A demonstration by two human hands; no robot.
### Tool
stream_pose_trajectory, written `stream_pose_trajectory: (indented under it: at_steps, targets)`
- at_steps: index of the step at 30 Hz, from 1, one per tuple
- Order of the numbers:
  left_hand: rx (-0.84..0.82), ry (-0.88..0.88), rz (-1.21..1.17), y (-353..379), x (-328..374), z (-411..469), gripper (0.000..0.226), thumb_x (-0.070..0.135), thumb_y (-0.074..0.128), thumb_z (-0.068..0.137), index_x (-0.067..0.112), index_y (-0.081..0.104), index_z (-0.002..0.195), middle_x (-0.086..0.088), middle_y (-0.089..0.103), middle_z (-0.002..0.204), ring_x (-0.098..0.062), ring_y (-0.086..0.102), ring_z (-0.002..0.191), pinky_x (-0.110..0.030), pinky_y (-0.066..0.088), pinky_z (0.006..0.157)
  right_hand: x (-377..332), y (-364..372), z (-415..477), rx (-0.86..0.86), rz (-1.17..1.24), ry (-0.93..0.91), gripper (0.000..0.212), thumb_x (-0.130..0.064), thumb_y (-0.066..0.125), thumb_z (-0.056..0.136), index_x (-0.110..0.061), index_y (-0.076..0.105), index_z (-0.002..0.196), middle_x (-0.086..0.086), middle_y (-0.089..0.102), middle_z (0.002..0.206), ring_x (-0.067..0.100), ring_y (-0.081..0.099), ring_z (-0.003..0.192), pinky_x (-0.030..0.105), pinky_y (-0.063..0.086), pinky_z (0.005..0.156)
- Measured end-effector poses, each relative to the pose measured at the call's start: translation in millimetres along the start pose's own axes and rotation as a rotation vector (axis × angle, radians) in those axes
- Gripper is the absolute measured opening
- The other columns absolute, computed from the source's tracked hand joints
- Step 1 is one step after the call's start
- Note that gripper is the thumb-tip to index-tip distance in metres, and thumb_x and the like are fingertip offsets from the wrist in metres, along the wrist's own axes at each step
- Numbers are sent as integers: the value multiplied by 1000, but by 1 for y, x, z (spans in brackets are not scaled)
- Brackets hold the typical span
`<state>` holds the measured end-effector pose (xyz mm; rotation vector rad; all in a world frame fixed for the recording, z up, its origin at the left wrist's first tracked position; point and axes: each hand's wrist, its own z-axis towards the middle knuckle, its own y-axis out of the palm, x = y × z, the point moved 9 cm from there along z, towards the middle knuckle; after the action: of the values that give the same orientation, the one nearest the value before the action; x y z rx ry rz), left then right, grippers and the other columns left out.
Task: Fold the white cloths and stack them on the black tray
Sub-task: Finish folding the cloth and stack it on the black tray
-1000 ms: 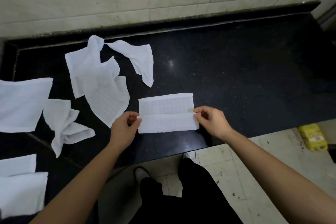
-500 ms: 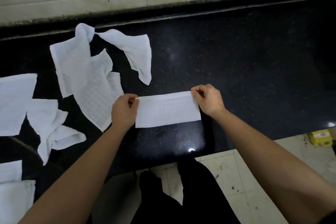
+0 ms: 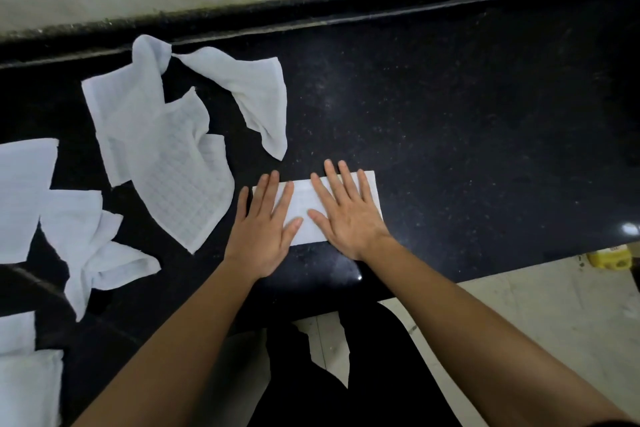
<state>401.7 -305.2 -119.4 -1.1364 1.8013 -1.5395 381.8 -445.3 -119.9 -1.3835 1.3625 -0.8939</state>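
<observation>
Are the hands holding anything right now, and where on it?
Nothing is gripped. The left hand and right hand lie flat, palms down, on top of the folded white cloth.

A black speckled stone counter (image 3: 450,135) runs along a pale wall. Near its front edge lies a folded white cloth (image 3: 304,208), a narrow strip, with two flat hands pressed on it. Behind and left of it a crumpled cloth (image 3: 166,163) spreads out, and a twisted cloth (image 3: 249,94) lies just beside that, toward the wall. Further left sits another rumpled cloth (image 3: 90,246), touching a flat cloth (image 3: 24,194) at the left edge. At the lower left corner lie folded cloths (image 3: 27,385).
</observation>
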Motion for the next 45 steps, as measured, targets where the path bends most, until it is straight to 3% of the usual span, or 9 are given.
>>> stream_pose_trajectory:
  at_steps: [14, 17, 19, 23, 29, 34, 37, 41, 45]
  targets:
    - [-60, -20, 49, 9, -5, -2, 77, 67, 9, 96, 20, 11, 158, -14, 7, 165, -32, 8, 152, -56, 12, 121, 37, 1, -19, -14, 119, 165, 75, -63, 13, 102, -18, -4, 159, 10, -15, 166, 25, -19, 152, 53, -4, 123]
    - [-55, -29, 31, 6, -3, -2, 78, 68, 11, 96, 21, 11, 158, -14, 5, 165, -32, 7, 152, -57, 10, 120, 58, -19, -43, 154, 287, 396, 73, -56, 32, 103, -9, 16, 158, 14, 10, 165, 31, 9, 151, 49, 13, 122]
    - [-22, -38, -1, 0, -1, 2, 78, 68, 19, 96, 21, 13, 158, -15, 6, 165, -31, 5, 153, -60, 8, 118, 68, -26, -55, 201, 277, 521, 67, -52, 43, 100, -8, 37, 150, 14, 37, 151, 32, 36, 135, 47, 31, 110]
    - [-12, 80, 69, -8, 20, 14, 80, 70, 15, 95, 22, 12, 158, -16, 5, 165, -31, 4, 153, -64, 4, 118, 69, -25, -58, 152, 310, 547, 46, -45, 55, 95, -12, 61, 127, 7, 53, 125, 27, 50, 111, 41, 42, 96]
    - [-101, 127, 166, 6, 26, 19, 86, 74, -6, 90, 22, 0, 158, -14, -3, 165, -31, 1, 152, -65, 7, 117, 87, -17, -57, 9, 854, 816, 18, -34, 66, 84, -29, 64, 101, -10, 62, 97, 14, 61, 92, 30, 50, 76]
    - [-138, 145, 126, 10, 26, 19, 88, 75, -9, 88, 22, 1, 158, -14, -5, 165, -31, -1, 153, -66, 7, 116, 84, -10, -57, -25, 1501, 957, 29, -16, 79, 80, -17, 67, 107, 1, 73, 97, 13, 70, 83, 25, 57, 68]
    - [3, 26, -91, -12, 22, 17, 77, 70, 14, 96, 23, 9, 158, -13, -4, 165, -29, -6, 153, -62, 1, 118, 76, -18, -56, -25, 1675, 901, 24, -16, 76, 84, -12, 73, 108, 5, 77, 96, 16, 74, 82, 26, 59, 71]
    - [326, -573, -744, -40, -28, -19, 60, 50, 34, 101, 16, 33, 151, -13, 26, 158, -29, 22, 146, -46, 20, 117, 63, -33, -48, 79, 1592, 754, 19, -19, 70, 90, -21, 75, 109, 0, 78, 95, 14, 73, 90, 28, 58, 81]
    - [179, -995, -1562, -9, -46, -46, 53, 49, 28, 105, 18, 40, 146, -4, 52, 138, -18, 53, 119, -38, 41, 107, 28, -40, -24, 137, 1331, 603, 24, -19, 71, 89, -21, 73, 113, -6, 63, 73, 6, 61, 68, 22, 54, 73]
